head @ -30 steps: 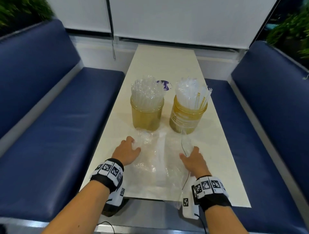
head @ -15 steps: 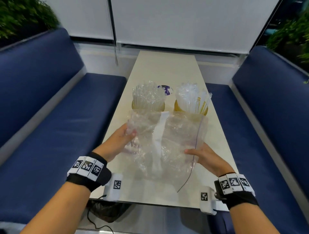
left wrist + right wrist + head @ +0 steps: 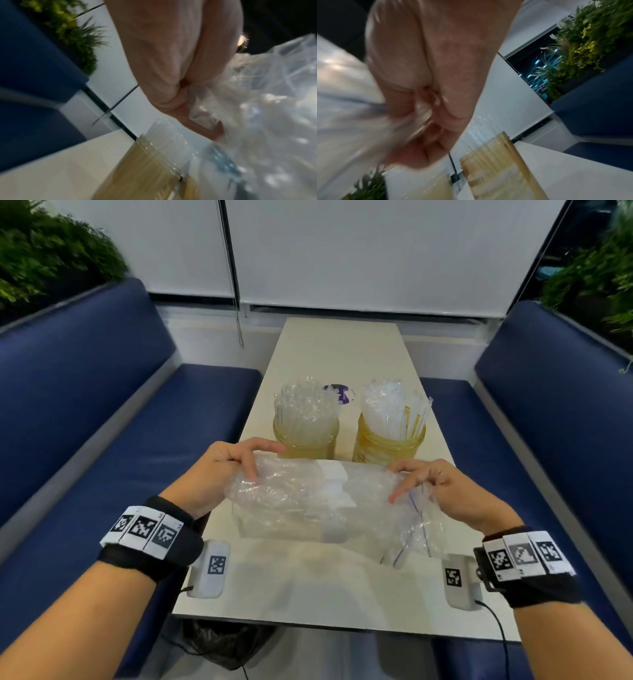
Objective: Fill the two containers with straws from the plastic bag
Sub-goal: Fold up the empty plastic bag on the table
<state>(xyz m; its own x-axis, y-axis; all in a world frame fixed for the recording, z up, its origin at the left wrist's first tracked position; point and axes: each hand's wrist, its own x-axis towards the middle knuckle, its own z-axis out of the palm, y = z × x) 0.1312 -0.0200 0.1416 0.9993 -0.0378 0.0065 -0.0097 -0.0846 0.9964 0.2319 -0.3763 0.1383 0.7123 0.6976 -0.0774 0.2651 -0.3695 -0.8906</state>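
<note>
**Empty bag lifted and being folded, both jars already full**

A second ago the clear plastic bag [image 3: 318, 501] lay flat on the table [image 3: 308, 583] under both palms; half a second ago it was raised upright in front of the jars; now it is held low at 6 o'clock of them, above the table's near part, its top edge turned over toward the person. The left hand [image 3: 219, 474] pinches the bag's left end, thumb over the film and fingers curled behind it, which the left wrist view confirms. The right hand [image 3: 442, 487] grips the right end with fingers bent onto the plastic near the blue zip line; the right wrist view is blurred but shows film bunched in the curled fingers.

The bag looks crumpled and slack, and I can make out no straws inside it. The left amber jar [image 3: 306, 440] and the right amber jar [image 3: 388, 446] stand side by side at the table's centre, at 12 o'clock of the hands, each packed with clear straws [image 3: 305, 405] rising above the rim; a few in the right jar lean toward 2 o'clock.

Judging from this, the filling appears done, and the present handling is tidying the spent bag, not fetching more. A purple sticker [image 3: 337, 392] sits behind the jars
</note>
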